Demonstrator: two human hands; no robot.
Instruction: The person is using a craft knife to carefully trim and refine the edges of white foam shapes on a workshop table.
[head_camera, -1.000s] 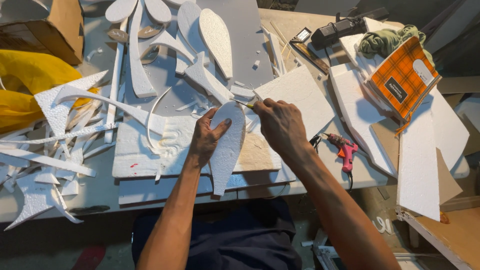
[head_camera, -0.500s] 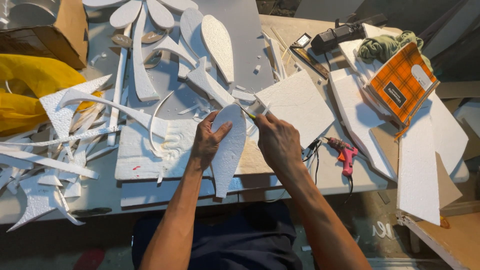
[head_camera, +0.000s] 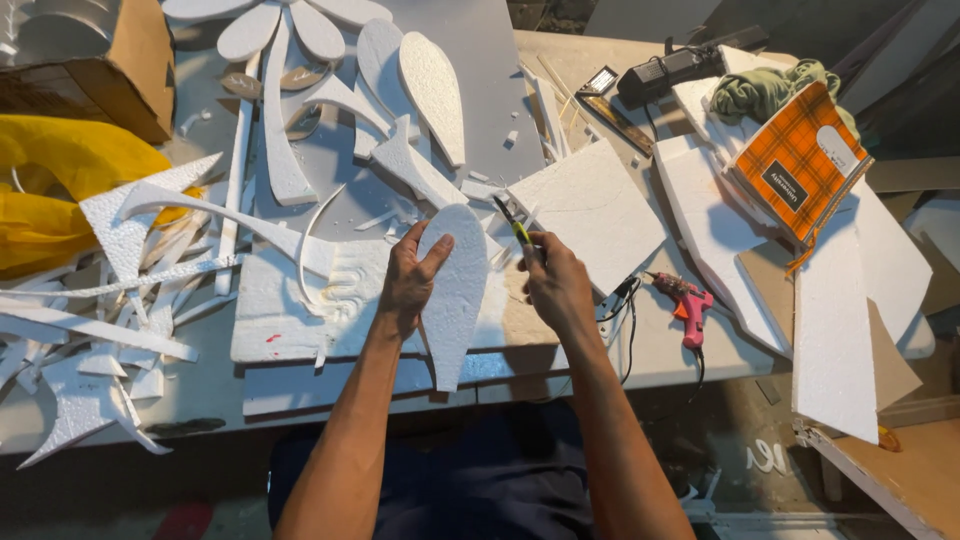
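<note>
Left hand (head_camera: 408, 280) grips foam petal (head_camera: 455, 300); right hand (head_camera: 556, 285) holds knife (head_camera: 512, 223).

Orange plaid package (head_camera: 795, 165) with dark rectangular label (head_camera: 783, 186) far right; brown cardboard box (head_camera: 135, 65), perhaps open, top left.

A craft workshop is showing here: white foam offcuts (head_camera: 130, 300) are littering the desk (head_camera: 650, 350) at left. A pink glue gun (head_camera: 685, 305) is lying right of centre, and foam sheets (head_camera: 835, 330) are leaning at right.
</note>
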